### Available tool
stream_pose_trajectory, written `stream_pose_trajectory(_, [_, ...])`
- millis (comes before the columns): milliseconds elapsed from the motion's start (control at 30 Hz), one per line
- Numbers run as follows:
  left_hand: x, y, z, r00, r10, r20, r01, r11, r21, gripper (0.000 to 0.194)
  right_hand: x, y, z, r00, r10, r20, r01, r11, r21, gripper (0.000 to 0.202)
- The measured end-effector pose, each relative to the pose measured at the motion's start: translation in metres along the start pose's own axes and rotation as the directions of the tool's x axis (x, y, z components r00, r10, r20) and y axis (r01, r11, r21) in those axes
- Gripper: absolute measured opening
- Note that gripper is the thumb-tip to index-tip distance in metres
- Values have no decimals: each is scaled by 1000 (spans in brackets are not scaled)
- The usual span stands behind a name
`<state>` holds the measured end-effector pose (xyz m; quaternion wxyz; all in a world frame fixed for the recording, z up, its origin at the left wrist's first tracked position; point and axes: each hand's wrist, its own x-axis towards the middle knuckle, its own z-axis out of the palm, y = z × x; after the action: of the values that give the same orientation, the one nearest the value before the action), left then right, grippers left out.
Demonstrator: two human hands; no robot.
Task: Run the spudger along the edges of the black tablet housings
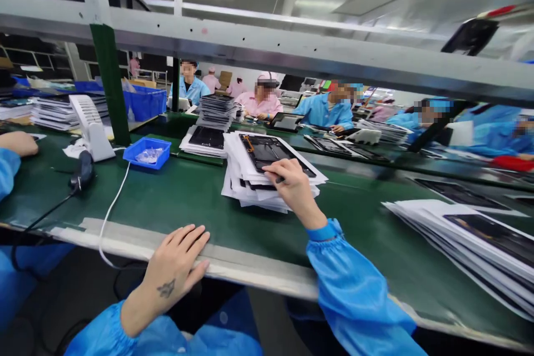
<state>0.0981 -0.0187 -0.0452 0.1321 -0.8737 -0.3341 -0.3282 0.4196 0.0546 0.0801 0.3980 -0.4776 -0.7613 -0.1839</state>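
Observation:
My left hand (pixel 177 261) lies flat on the taped front edge of the green table (pixel 187 194), fingers spread and holding nothing. My right hand (pixel 292 183) is closed around a small dark object (pixel 280 179), mostly hidden by the fingers, at the front side of a stack of white sheets (pixel 254 194). On top of that stack rests a black panel (pixel 271 151) with an orange strip near its left end. Behind it to the left stands a taller pile of dark panels and sheets (pixel 214 114).
A blue tray (pixel 148 153) with clear small bags, a white stand (pixel 92 128) and a black cabled tool (pixel 82 171) are at the left. More stacked sheets (pixel 492 250) fill the right. Shelf beams cross above; co-workers sit opposite, and another person's hand (pixel 20 143) rests far left.

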Motion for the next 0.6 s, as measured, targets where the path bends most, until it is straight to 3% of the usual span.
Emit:
stream_pose_trajectory(200, [0, 1, -1, 1000, -13, -26, 13, 1000, 5, 38, 29, -1, -7, 986, -36, 166, 41, 999, -30, 17])
stream_pose_trajectory(367, [1, 5, -2, 997, -44, -67, 44, 999, -1, 36, 33, -3, -6, 956, -27, 292, 53, 995, -81, 17])
stream_pose_trajectory(600, [-1, 2, 3, 998, -54, -23, 52, 997, -48, 37, 43, -20, -15, 880, 3, 475, 119, 967, -227, 8])
